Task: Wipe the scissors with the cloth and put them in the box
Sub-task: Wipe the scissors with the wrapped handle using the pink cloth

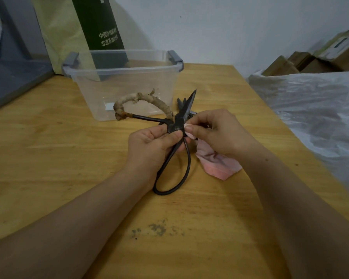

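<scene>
Over the middle of the wooden table (pixel 48 158), my left hand (pixel 151 148) grips black iron scissors (pixel 184 111) near the pivot, blades pointing up and away. One handle loop hangs bare below my hand, the other is wrapped in tan cloth strips and arcs to the left. My right hand (pixel 216 133) pinches a pink cloth (pixel 216 164) against the right side of the scissors at the pivot; the rest of the cloth droops onto the table. A clear plastic box (pixel 127 71) with grey latches stands open just behind the scissors.
A dark green carton (pixel 99 27) and a yellowish bag lean against the wall behind the box. A grey slab lies at the far left. White plastic sheeting (pixel 310 107) and cardboard boxes (pixel 310 61) lie beyond the table's right edge. A dark stain marks the near tabletop.
</scene>
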The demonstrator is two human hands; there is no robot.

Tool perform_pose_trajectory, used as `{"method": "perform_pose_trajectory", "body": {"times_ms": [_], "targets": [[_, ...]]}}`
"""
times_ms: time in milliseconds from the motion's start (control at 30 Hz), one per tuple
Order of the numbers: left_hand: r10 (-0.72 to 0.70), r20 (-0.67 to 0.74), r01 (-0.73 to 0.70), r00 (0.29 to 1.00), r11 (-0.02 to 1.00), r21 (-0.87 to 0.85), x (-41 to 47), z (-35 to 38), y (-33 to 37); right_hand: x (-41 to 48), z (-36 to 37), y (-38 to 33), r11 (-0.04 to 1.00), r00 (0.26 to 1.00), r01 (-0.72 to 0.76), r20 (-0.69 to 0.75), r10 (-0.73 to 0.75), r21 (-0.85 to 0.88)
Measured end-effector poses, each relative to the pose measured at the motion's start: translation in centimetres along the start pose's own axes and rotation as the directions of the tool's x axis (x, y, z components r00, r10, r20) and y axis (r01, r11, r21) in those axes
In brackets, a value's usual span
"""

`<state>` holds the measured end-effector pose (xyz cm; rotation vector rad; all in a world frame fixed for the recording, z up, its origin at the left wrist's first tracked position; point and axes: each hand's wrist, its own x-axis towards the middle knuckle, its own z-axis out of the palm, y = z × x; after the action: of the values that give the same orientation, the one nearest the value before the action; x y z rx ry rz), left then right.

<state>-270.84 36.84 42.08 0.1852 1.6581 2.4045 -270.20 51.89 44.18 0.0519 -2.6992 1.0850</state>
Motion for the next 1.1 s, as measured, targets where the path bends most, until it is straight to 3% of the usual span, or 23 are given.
{"method": "perform_pose_trajectory", "body": {"times_ms": [200, 367, 433, 667, 833, 967, 1100], "targets": [[-0.027, -0.03, 0.026, 0.999, 0.999, -0.023, 0.1, -0.2, 0.1, -0.6, -1.6, 1.0, 0.999, 1.0, -0.016, -0.004, 0.016, -0.029], [0.015, -0.048, -0.015, 0.999, 1.0, -0.018, 0.1, -0.1, 0.3, -0.2, -0.3, -0.1, 0.959, 0.997, -0.038, -0.054, 0.055, 0.281], [0.023, -0.04, -0.024, 0.999, 1.0, -0.013, -0.1, 0.1, 0.4, 0.0, 0.5, -0.6, 0.943, 0.996, -0.025, -0.073, 0.052, 0.331], [-0.019, -0.054, 0.018, 0.998, 1.0, -0.024, -0.3, 0.0, 0.3, 0.1, -0.2, 0.8, 0.993, 0.999, 0.003, -0.045, 0.002, 0.117], [-0.012, -0.067, 0.011, 0.998, 1.0, -0.01, -0.2, -0.3, 0.3, -0.6, -1.0, 0.7, 0.991, 1.0, -0.004, 0.014, 0.002, 0.136], [0.011, -0.066, -0.01, 0.998, 1.0, 0.012, -0.2, -0.6, 0.3, -1.2, -2.1, 0.4, 0.96, 0.995, -0.044, 0.094, 0.018, 0.277], [0.023, -0.065, -0.021, 0.998, 0.999, 0.032, -0.4, -0.1, 0.4, -0.8, -1.5, 0.1, 0.956, 1.0, 0.005, -0.018, 0.0, 0.293]]}}
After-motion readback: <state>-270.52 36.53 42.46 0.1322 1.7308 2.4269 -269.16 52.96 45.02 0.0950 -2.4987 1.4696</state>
